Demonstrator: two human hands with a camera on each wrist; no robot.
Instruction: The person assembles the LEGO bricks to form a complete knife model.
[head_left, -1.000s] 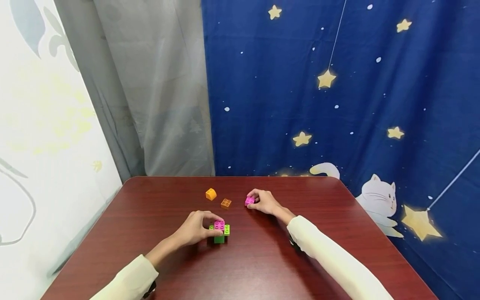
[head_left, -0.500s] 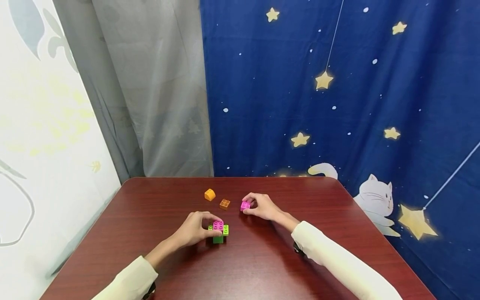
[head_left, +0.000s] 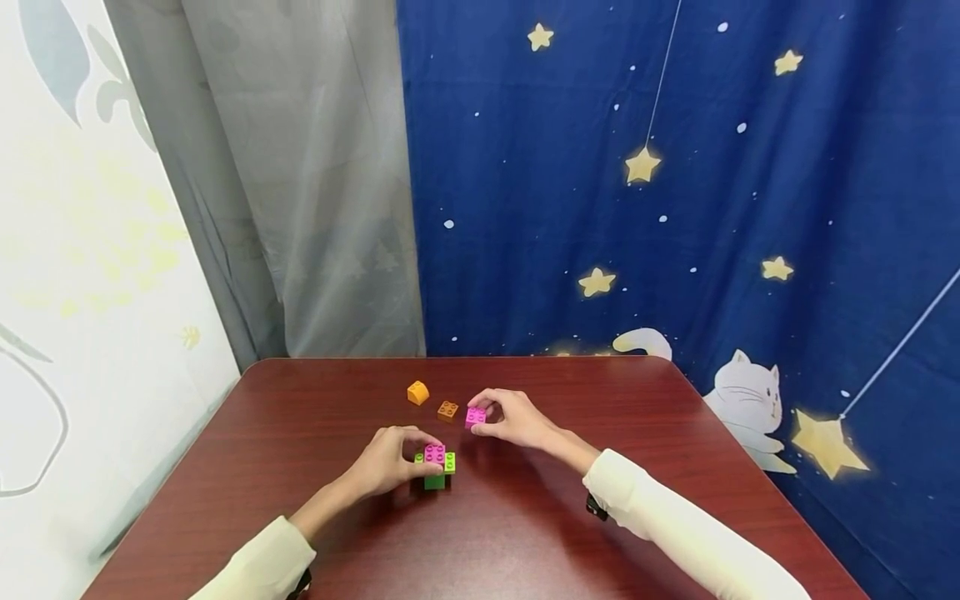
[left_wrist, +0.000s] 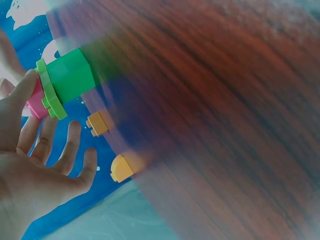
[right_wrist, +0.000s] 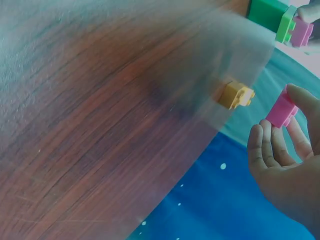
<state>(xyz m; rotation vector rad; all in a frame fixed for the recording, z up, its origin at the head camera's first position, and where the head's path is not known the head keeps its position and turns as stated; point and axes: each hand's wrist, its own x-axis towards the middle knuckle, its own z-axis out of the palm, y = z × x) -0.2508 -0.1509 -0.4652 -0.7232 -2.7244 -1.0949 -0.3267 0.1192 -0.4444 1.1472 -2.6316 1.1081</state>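
My left hand (head_left: 390,460) pinches the pink toy brick (head_left: 434,453) on top of a small stack. Under that brick lies a lime-green brick (left_wrist: 49,90), with a bigger green block (left_wrist: 72,75) at the bottom, standing on the table. Thumb and fingertips of my right hand (head_left: 513,418) grip a second pink brick (right_wrist: 282,108), which looks lifted off the table in the right wrist view. It is to the right of the stack and farther back, apart from it.
Behind the stack lie an orange brick (head_left: 447,410) and a yellow-orange brick with a rounded top (head_left: 417,392). The dark red wooden table (head_left: 315,400) ends at a blue star-patterned curtain (head_left: 525,208) and a grey one (head_left: 352,250).
My right hand has carried its pink brick leftward and a little nearer, up close to the orange brick. The left hand and its stack have stayed in place.
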